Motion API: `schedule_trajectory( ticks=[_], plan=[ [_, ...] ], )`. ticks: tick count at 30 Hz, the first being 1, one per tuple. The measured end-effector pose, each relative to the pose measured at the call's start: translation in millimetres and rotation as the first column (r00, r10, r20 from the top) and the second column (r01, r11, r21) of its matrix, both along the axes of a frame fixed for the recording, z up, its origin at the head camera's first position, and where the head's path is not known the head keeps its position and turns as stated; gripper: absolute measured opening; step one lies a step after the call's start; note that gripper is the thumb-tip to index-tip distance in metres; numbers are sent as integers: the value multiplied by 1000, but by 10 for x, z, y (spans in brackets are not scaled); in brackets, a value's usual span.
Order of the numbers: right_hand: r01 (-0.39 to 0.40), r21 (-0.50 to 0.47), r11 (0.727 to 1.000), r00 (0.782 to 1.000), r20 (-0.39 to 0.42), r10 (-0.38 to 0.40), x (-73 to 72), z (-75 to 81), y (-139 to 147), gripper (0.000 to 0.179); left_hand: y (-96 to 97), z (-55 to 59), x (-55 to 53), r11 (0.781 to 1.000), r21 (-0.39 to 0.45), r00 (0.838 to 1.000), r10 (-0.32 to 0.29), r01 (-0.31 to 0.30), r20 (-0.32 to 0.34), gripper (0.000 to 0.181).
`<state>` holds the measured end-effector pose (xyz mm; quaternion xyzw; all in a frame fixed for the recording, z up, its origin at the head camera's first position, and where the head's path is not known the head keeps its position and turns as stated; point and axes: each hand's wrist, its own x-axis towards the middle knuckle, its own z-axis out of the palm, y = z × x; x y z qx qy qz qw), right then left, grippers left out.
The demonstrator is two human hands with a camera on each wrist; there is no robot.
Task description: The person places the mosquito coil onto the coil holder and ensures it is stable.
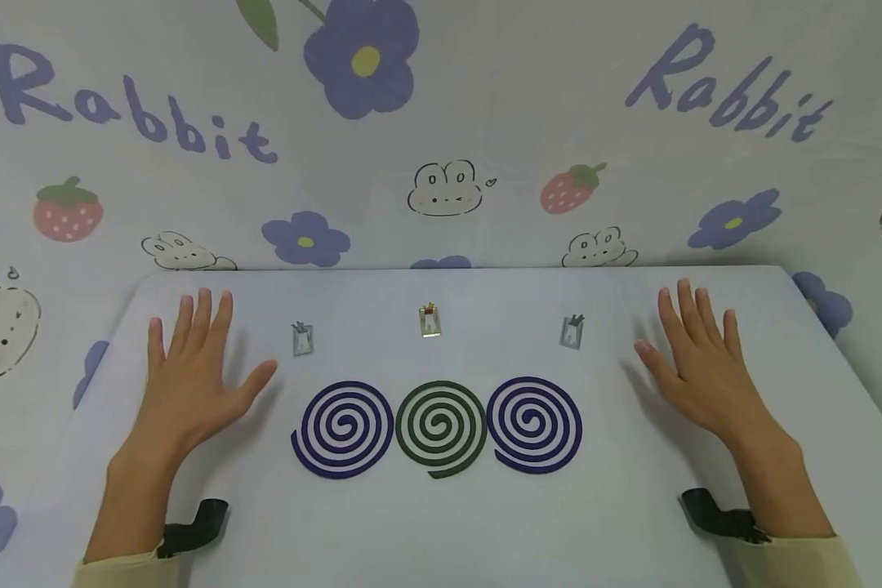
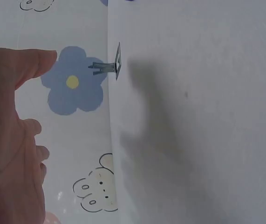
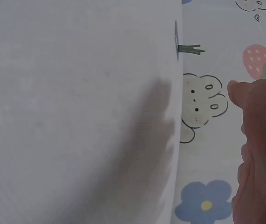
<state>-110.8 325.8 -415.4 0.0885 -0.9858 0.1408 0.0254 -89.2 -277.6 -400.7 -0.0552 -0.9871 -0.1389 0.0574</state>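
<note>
Near the white worktop's [image 1: 441,531] far edge, gold-and-silver metal stands [image 1: 429,312] are seemingly pairing one-to-one with purple-and-green spirals [image 1: 439,423]; left hand [image 1: 191,380] and right hand [image 1: 706,376] are splaying empty fingers.

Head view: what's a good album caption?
Left hand and right hand flank three coils and three stands on a white table.

Head: high, facing forward-down
Left wrist: nearer, left hand [image 2: 9,135] at frame left
Right wrist: nearer, right hand [image 3: 263,154] at frame right
Shared: far edge of surface [image 1: 441,531]
</note>
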Motion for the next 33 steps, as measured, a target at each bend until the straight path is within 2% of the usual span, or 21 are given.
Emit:
schedule_trajectory(
  ticks=[5, 10, 18, 25, 33],
  plan=[
    [-6, -21, 1000, 1000, -19, 6, -24, 53, -10, 85, 70, -15, 0, 1000, 10, 1000, -21, 21, 15, 105],
    [-40, -37, 999, 999, -33, 38, -20, 74, -81, 88, 193, 4, 50, 999, 22, 999, -33, 33, 6, 106],
    [-111, -50, 993, 992, -61, 108, 146, 56, -232, 90, 552, 66, 108, 992, -15, 992, -127, 127, 2, 107],
    [-165, -51, 985, 984, -81, 161, 253, 92, -412, 86, 812, 98, 116, 983, -16, 981, -183, 184, 61, 108],
    [-276, -57, 959, 957, -106, 269, 326, 83, -588, 85, 1176, 61, 104, 966, -42, 964, -250, 254, 94, 105]
  ],
)
